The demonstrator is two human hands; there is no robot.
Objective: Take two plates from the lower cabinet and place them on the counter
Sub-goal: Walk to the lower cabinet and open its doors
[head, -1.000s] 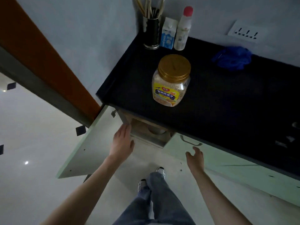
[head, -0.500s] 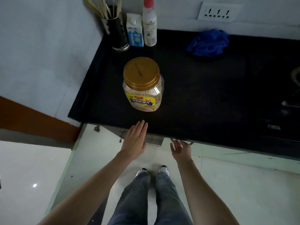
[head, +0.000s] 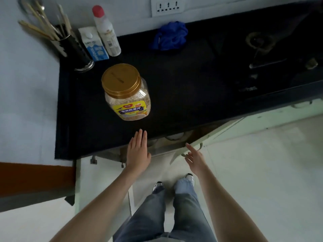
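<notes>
Left hand (head: 138, 154) flat and open, fingers (head: 139, 137) straight and together, holding nothing, tips just over the front edge of the black worktop (head: 192, 84). Right hand (head: 194, 158) also open and empty, fingers (head: 189, 148) loosely spread, close beside the handle (head: 201, 145) of the pale green cabinet door (head: 218, 133), whether touching cannot be told.

Beyond both sets of fingers and under the worktop edge, the lower cabinet (head: 174, 140) standing open; inside, only a pale round shape (head: 175, 136) partly visible, possibly a plate, too dark and hidden to tell. No plates on the worktop.

Second door (head: 97, 180) swung wide to the left of the left fingers, lying out over the floor. Between the two doors, open room in front of the cabinet, taken only by the legs and shoes (head: 158, 186) of the person.

Just ahead of the left fingers, on the worktop, a jar (head: 127, 95) with a gold lid and a yellow label, upright. Further back toward the wall, a dark cup with utensils (head: 76, 49), a small carton (head: 94, 44) and a white bottle (head: 106, 32) with a red cap, close together. Blue cloth (head: 170, 36) near the back edge, well apart from the jar. Wide bare stretch of worktop ahead of the right fingers. Wall socket (head: 167, 6) above. Pale, shiny floor (head: 262, 172).
</notes>
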